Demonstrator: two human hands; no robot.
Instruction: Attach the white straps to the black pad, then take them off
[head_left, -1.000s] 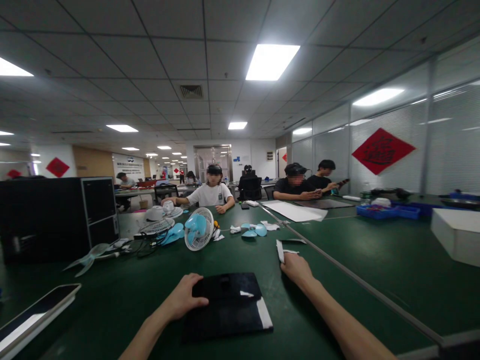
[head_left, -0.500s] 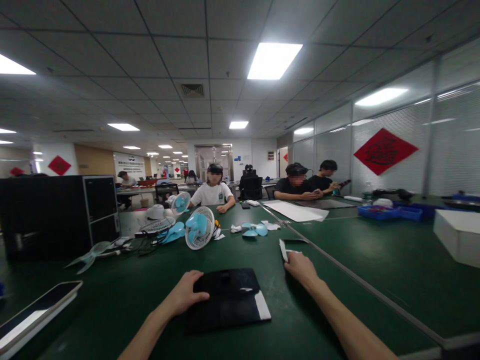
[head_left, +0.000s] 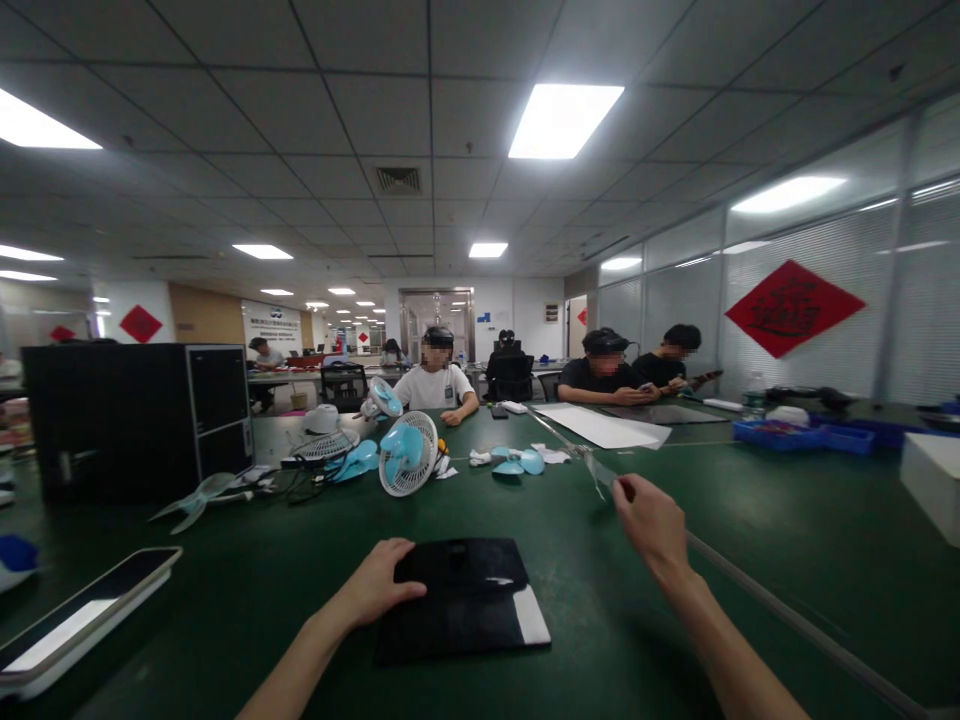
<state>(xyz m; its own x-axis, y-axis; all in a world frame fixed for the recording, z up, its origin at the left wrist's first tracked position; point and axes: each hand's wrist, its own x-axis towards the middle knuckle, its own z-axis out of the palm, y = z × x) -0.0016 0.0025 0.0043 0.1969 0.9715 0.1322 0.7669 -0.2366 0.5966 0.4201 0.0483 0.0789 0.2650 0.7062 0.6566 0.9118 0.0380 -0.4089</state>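
Note:
My left hand (head_left: 379,580) holds the left side of a flat, glossy black case-like thing (head_left: 457,600) lying on the table, thumb and fingers over its upper left part. A bright white patch shows at its lower right corner; whether it is a reflection or a label I cannot tell. Raised above the table to the right, my right hand (head_left: 651,522) is closed in a pinch on a thin, see-through strip (head_left: 600,474) that looks like plastic film. The strip's far end points away to the left, apart from the black thing.
A phone-like slab (head_left: 82,625) lies at the left. Behind it stand a black computer case (head_left: 135,420) and a fan with blue blades (head_left: 407,453), among loose fan parts. Farther back are a white sheet (head_left: 607,425), blue trays (head_left: 780,433) and several seated people.
My right hand has lifted and moved right and away with the strip. My left hand stays on the black thing. The view has turned slightly left.

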